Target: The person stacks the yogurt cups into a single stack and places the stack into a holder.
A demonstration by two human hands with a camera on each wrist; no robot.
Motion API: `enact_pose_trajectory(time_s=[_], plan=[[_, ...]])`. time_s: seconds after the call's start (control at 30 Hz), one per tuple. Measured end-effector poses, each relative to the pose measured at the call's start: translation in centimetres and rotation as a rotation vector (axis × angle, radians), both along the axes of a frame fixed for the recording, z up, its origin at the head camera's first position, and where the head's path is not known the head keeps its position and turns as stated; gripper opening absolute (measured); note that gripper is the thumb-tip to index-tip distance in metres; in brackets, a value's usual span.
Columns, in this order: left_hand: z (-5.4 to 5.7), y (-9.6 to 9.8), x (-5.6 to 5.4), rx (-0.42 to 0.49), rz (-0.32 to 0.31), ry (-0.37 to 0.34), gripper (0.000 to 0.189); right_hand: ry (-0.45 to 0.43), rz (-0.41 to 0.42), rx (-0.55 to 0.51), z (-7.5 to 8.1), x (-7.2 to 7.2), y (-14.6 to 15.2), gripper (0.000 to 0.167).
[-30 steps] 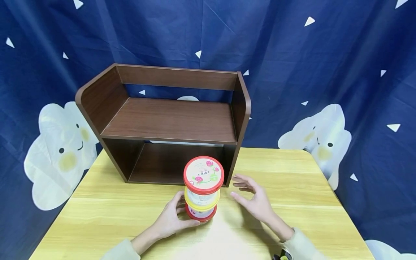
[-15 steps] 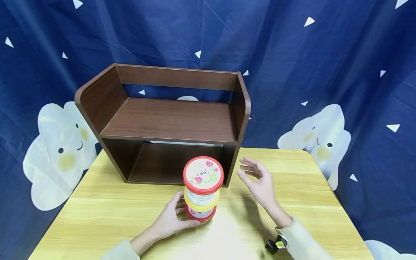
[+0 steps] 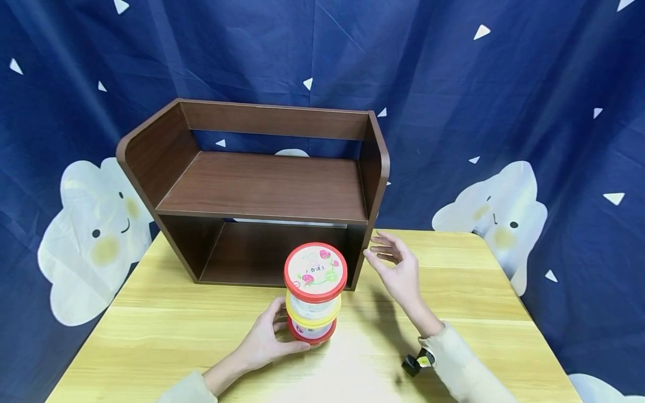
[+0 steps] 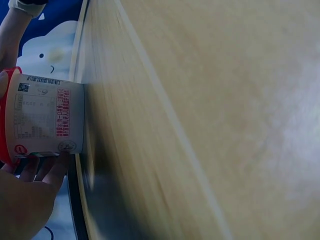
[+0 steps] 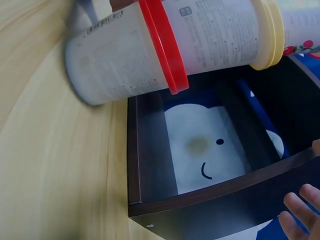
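Note:
Three round paper tubs stand stacked: the top one (image 3: 316, 271) has a red lid printed with strawberries, the middle one (image 3: 313, 321) a yellow lid, the lowest (image 4: 45, 115) a red lid. My left hand (image 3: 262, 338) grips the lowest tub, thumb at the front and fingers round its left side. White walls with small print and a barcode show in both wrist views. Off to the right of the stack, my right hand (image 3: 400, 271) is raised with fingers spread and slightly bent, holding nothing. Its fingertips (image 5: 300, 212) appear beside the shelf's side panel in the right wrist view.
A dark brown two-level shelf (image 3: 267, 187) stands behind the stack on the light wooden table (image 3: 453, 313). A blue curtain (image 3: 453, 84) with smiling clouds hangs behind. Near my right wrist is a small black device (image 3: 410, 365).
My right hand has drawn away from the stack to the right, then risen farther up along the shelf's side. My left hand and the tubs have stayed in place.

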State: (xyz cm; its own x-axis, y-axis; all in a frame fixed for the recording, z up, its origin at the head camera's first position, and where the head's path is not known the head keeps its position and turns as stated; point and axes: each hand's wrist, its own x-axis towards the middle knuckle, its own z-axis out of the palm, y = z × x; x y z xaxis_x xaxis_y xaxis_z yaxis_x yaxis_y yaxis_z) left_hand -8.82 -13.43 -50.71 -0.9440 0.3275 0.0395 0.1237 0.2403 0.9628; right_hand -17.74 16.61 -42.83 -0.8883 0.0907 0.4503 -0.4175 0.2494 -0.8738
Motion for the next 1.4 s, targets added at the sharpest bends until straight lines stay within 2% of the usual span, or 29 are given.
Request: enact_pose_trajectory(time_s=[0.43, 0.73, 1.1, 1.4], plan=[[-0.2, 0.0, 0.2, -0.001, -0.003, 0.01, 0.078, 0.015, -0.012, 0.035, 0.3, -0.4, -0.8, 0.048], [-0.1, 0.2, 0.1, -0.001, -0.002, -0.012, 0.08, 0.029, -0.04, 0.029, 0.2, -0.8, -1.0, 0.045], [0.0, 0.2, 0.1, -0.003, 0.01, -0.023, 0.08, 0.041, -0.032, 0.041, 0.6, -0.8, -1.2, 0.044], [-0.1, -0.1, 0.0, -0.006, -0.009, 0.003, 0.08, 0.043, -0.029, 0.045, 0.6, -0.8, -1.2, 0.044]])
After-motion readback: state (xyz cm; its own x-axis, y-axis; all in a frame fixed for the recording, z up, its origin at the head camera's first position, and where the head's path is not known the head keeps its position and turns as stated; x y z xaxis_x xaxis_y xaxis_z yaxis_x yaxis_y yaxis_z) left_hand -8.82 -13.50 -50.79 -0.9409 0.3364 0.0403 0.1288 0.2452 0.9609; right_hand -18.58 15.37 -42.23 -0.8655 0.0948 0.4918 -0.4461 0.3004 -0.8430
